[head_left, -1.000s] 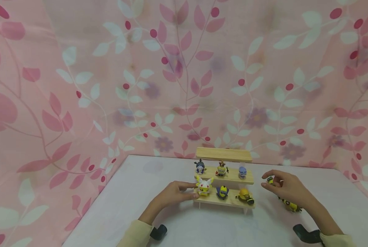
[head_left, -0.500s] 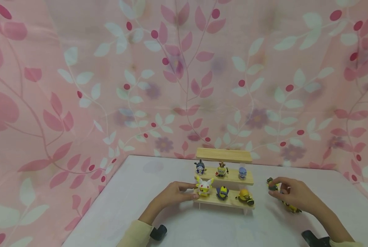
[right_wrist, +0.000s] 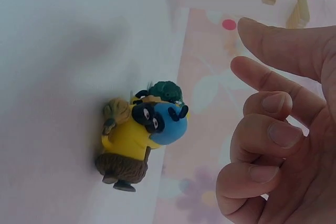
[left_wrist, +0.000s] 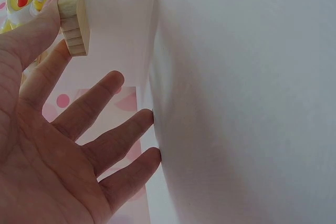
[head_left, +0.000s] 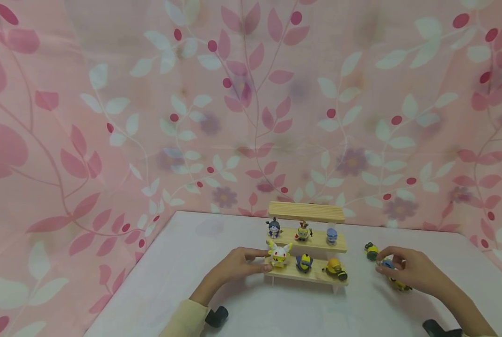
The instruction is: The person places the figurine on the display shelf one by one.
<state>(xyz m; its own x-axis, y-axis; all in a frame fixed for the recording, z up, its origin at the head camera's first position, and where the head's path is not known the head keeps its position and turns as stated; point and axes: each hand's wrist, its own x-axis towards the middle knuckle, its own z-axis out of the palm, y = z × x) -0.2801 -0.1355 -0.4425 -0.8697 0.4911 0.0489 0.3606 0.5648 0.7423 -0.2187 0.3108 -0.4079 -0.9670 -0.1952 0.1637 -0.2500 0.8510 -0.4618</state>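
Observation:
A small three-tier wooden display shelf [head_left: 309,277] stands on the white table. My left hand [head_left: 241,265] holds the left end of its lowest board, thumb on top and index finger against the underside in the left wrist view; the other fingers are spread. To the right of the shelf, my right hand [head_left: 415,269] hovers at a yellow figurine with a blue cap and black eye mask [right_wrist: 139,135]. Thumb and index finger are extended and apart from it, while the other fingers curl loosely around nothing. Beside it lies a yellow-and-green figurine [head_left: 372,251]; another yellow figurine [head_left: 400,284] is partly hidden by the hand.
On the lowest board sit a white-and-yellow eared figurine [head_left: 279,255], a blue-caped one [head_left: 304,263] and an orange-topped one [head_left: 335,269]. The middle board bears a dark-haired figurine [head_left: 273,228], a crowned one [head_left: 303,231] and a blue one [head_left: 331,236]. A floral curtain [head_left: 251,117] hangs behind.
My right hand has moved right and slightly down, away from the yellow-and-green figurine, now uncovered, to the blue-capped one. My left hand keeps its hold on the shelf.

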